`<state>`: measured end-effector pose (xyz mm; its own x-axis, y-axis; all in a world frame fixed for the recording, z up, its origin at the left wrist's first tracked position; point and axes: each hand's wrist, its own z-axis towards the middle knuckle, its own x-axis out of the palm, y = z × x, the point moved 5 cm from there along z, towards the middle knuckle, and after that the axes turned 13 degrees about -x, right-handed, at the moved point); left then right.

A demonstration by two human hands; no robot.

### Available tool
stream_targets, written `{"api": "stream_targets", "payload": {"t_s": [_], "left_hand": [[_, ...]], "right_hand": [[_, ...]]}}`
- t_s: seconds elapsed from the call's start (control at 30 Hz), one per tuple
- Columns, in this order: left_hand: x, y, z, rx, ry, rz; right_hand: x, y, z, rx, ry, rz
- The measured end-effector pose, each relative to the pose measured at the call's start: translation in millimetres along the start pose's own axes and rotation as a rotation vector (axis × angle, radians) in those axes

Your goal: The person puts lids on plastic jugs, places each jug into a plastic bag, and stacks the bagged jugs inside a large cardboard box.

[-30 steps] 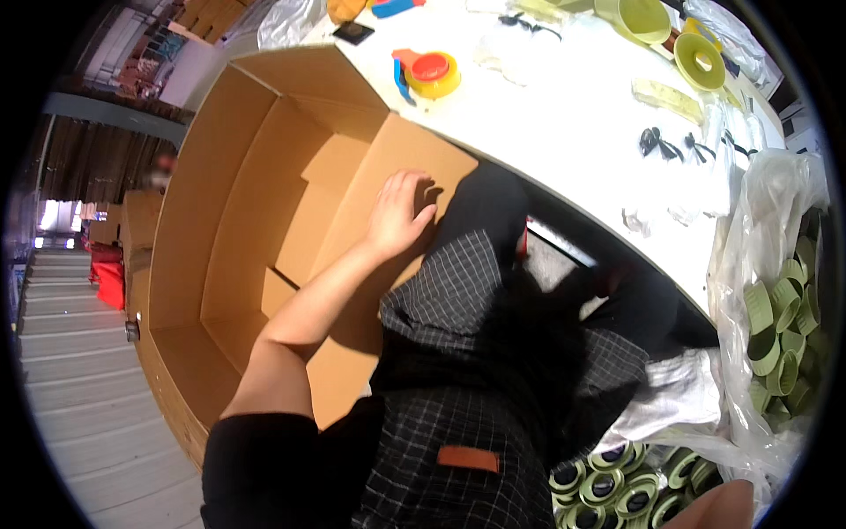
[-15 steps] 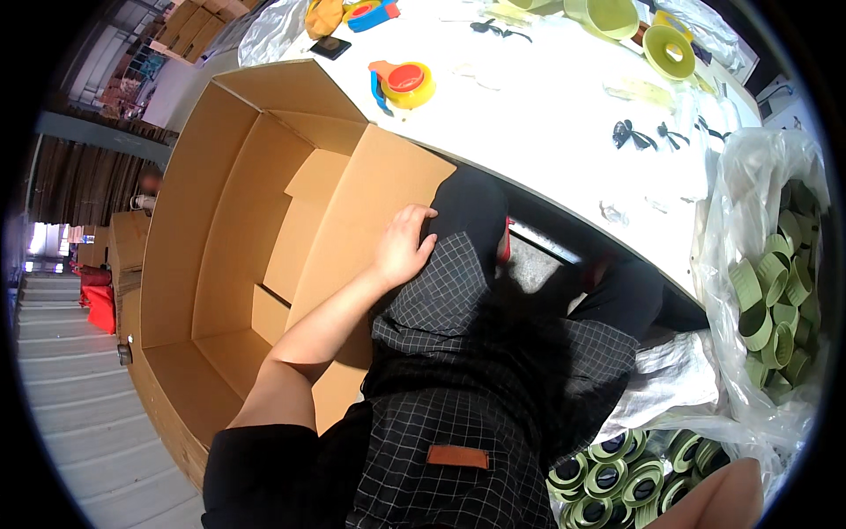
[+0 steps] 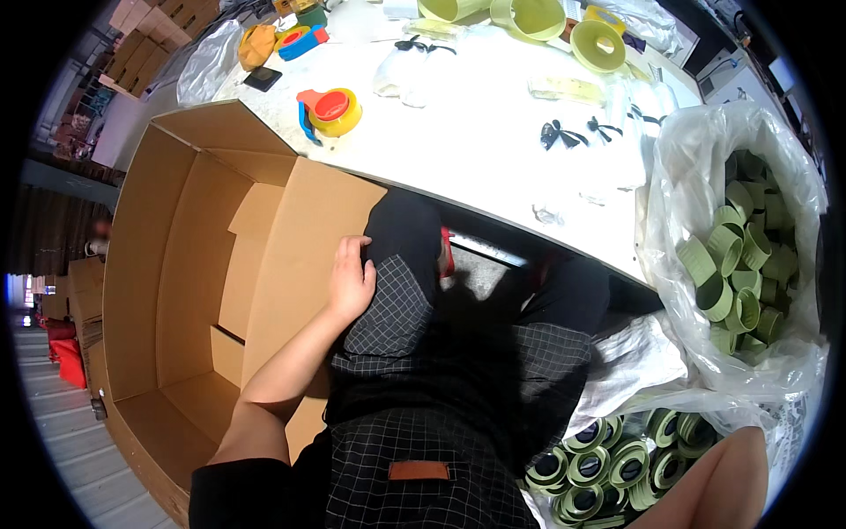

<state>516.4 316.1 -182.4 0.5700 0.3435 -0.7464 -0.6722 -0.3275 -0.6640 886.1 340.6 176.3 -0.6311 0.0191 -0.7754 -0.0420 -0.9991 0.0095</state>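
My left hand [image 3: 352, 280] rests on my left knee, against the edge of the open cardboard box's [image 3: 304, 207] flap. Its fingers lie extended and hold nothing. The large brown box stands at my left, and its visible inside shows only cardboard panels. Part of my bare right arm [image 3: 727, 489] shows at the lower right; the hand is out of the picture. Nearest that arm are several green ring-shaped parts with dark centres [image 3: 629, 465], packed together.
A white table [image 3: 476, 154] spans the front, bearing a yellow-and-red tape dispenser [image 3: 333, 108], a dark flat phone-like object [image 3: 263, 78], black-tied clear bags [image 3: 560, 135] and green cups [image 3: 597, 46]. A plastic-lined container [image 3: 674, 189] of green sleeves [image 3: 724, 249] stands right.
The view has turned rightward, so the table, box and my body sit further left. My left hand stays on the knee, and more of my right arm shows.
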Motion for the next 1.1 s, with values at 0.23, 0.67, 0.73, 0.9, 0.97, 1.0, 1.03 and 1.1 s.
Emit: {"api": "stream_targets", "payload": {"t_s": [0.23, 0.67, 0.73, 0.9, 0.97, 1.0, 1.03, 1.1], "left_hand": [[-2, -4, -8, -0.078, -0.117, 0.037], [-249, -306, -3, 1.349, -0.097, -0.290], [-214, -298, -10, 1.315, 0.030, -0.268], [-181, -303, -10, 1.178, 0.144, -0.283], [-173, -298, -12, 1.156, 0.144, -0.285], [-172, -297, -10, 1.155, 0.135, -0.285], [-167, -294, -11, 1.123, 0.173, -0.280], [-154, -293, -5, 1.109, 0.185, -0.280]], "right_hand": [[2, -3, -8, 0.115, -0.062, -0.045], [-8, 16, -16, 0.255, -0.172, -0.136], [-3, 13, -17, 0.287, -0.171, -0.150], [-11, 14, -30, 0.334, -0.218, -0.196], [-11, 18, -35, 0.336, -0.241, -0.224], [-12, 21, -37, 0.330, -0.258, -0.236], [-7, 21, -40, 0.361, -0.271, -0.209], [-4, 11, -43, 0.362, -0.287, -0.204]]}}
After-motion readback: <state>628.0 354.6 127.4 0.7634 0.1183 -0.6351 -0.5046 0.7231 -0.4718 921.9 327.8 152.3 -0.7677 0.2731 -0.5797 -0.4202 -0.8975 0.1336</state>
